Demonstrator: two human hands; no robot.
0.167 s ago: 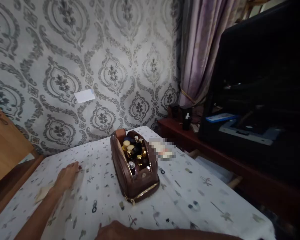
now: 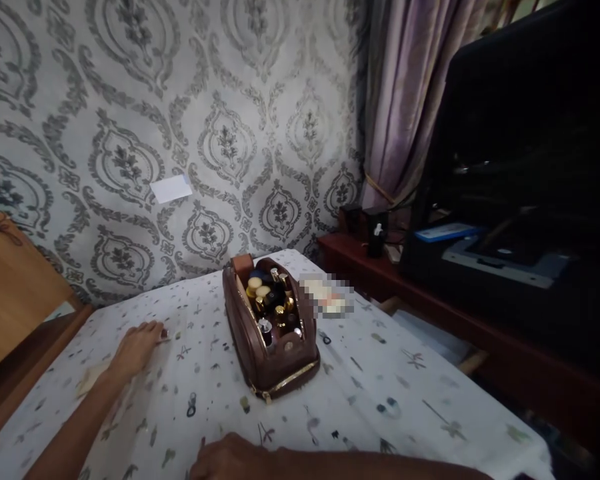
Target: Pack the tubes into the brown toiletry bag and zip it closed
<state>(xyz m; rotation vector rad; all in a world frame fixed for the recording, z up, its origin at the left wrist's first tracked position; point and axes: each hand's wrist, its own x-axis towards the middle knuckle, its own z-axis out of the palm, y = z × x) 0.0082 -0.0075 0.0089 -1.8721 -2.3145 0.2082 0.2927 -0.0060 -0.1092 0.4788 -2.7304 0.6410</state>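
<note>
My left hand point(image 2: 139, 347) rests palm down on the patterned tablecloth, left of a brown toiletry bag, its fingers stretched towards the right. Under that wrist lies a flat beige piece point(image 2: 91, 379), mostly covered. My right hand point(image 2: 230, 456) is low at the bottom edge, in front of the bag; its knuckles show, but the fingers are largely hidden. The brown bag point(image 2: 243, 350) stands unzipped in the middle of the table, apart from both hands. Several small bottles with gold caps point(image 2: 280, 312) and round cream-coloured lids point(image 2: 263, 292) fill it.
A blurred-out patch point(image 2: 326, 295) covers something right of the bag. A dark television point(image 2: 505, 153) stands on a red-brown cabinet point(image 2: 335, 243) at the right, beside a purple curtain point(image 2: 400, 100). A wooden panel point(image 2: 20, 287) is at the left. White paper point(image 2: 171, 189) hangs on the wall.
The camera view has shifted very slightly. Both hands and the bag stay essentially where they were on the cloth.
</note>
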